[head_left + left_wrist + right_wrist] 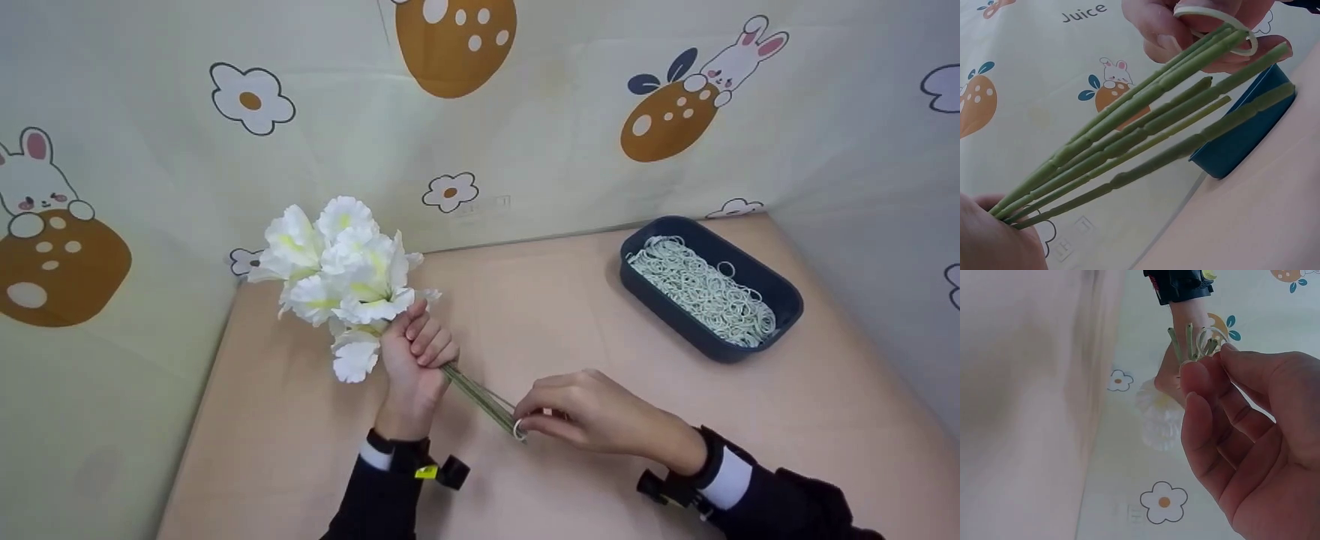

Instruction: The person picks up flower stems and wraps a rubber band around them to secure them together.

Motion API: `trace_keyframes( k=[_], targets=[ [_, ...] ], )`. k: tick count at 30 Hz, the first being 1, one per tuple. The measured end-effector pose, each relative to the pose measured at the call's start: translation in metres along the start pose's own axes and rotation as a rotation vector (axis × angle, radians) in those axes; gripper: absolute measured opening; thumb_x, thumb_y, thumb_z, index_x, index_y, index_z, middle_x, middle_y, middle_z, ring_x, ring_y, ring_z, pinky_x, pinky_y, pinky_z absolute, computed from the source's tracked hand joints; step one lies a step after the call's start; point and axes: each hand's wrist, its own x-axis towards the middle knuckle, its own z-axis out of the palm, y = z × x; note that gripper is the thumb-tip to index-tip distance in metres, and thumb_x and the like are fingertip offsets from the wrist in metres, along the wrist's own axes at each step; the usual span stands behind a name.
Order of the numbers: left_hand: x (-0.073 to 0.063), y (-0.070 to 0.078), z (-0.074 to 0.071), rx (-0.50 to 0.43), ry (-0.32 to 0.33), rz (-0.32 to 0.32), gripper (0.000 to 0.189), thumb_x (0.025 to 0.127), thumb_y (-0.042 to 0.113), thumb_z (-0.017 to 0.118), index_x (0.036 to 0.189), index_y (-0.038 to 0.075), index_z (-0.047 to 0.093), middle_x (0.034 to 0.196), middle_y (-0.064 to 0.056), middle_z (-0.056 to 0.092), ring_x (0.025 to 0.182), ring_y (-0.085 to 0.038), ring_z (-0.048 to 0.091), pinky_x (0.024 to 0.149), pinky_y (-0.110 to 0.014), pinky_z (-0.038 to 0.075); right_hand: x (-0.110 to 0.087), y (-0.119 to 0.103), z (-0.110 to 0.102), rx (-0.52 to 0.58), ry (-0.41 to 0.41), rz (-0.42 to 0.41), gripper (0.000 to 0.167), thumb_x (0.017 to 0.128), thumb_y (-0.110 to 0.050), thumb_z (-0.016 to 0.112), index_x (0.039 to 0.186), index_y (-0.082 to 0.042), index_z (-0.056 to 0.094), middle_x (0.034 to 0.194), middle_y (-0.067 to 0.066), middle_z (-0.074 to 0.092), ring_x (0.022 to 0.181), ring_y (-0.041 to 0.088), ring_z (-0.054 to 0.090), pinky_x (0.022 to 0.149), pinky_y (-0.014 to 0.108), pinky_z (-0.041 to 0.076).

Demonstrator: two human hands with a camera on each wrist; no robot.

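My left hand [420, 356] grips a bunch of white artificial flowers [349, 259] just below the blooms, fingers wrapped round the stems. The green stems [1140, 134] run down to the right from that fist, and their free ends fan apart. My right hand [596, 412] pinches a small white rubber band [1210, 11] at the stem ends, thumb against fingertips. In the left wrist view the band loops around the tips of the uppermost stems, while the lower stems lie outside it. The right wrist view shows several stem tips [1189, 340] close beside the right fingertips.
A dark blue rectangular tub [664, 311] stands at the back right of the table [540, 300], with a heap of pale rubber bands [705, 292] inside. Behind the table rises a patterned cloth wall [547, 150]. Similar cloth hangs along both sides.
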Motion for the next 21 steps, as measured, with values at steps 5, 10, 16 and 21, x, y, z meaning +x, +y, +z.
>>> trace_keyframes(
  k=[5,10,16,21],
  targets=[
    [0.0,-0.002,0.0,0.0,0.009,-0.013,0.04,0.09,0.016,0.042,0.053,0.016,0.027,0.041,0.006,0.022,0.031,-0.006,0.018,0.03,-0.018,0.016,0.002,0.003,0.004,-0.003,0.016,0.001,0.011,0.087,-0.018,0.062,0.096,-0.022,0.065,0.087,-0.018,0.057,0.07,-0.007,0.049,0.055,0.017,0.043],
    [0.0,-0.003,-0.001,0.006,0.013,-0.016,0.04,0.089,0.015,0.042,0.052,0.016,0.027,0.041,0.007,0.021,0.033,-0.005,0.015,0.031,-0.018,0.015,0.003,0.003,0.007,0.004,0.032,0.006,0.01,0.087,-0.019,0.062,0.095,-0.023,0.064,0.086,-0.019,0.056,0.066,-0.007,0.047,0.053,0.014,0.04],
    [0.0,-0.006,-0.003,0.022,-0.009,-0.016,0.039,0.09,0.016,0.04,0.053,0.016,0.027,0.042,0.007,0.021,0.031,-0.006,0.018,0.031,-0.018,0.016,0.006,0.002,0.009,0.017,0.07,-0.004,0.009,0.085,-0.018,0.064,0.093,-0.022,0.064,0.083,-0.019,0.056,0.063,-0.007,0.046,0.051,0.013,0.039],
    [0.0,-0.009,-0.003,0.013,-0.033,-0.046,0.039,0.09,0.016,0.039,0.054,0.017,0.025,0.043,0.007,0.019,0.031,-0.005,0.018,0.032,-0.017,0.015,0.01,0.002,0.011,-0.001,0.104,-0.022,0.009,0.084,-0.018,0.066,0.092,-0.021,0.065,0.082,-0.019,0.057,0.062,-0.008,0.045,0.051,0.012,0.038]
  ],
)
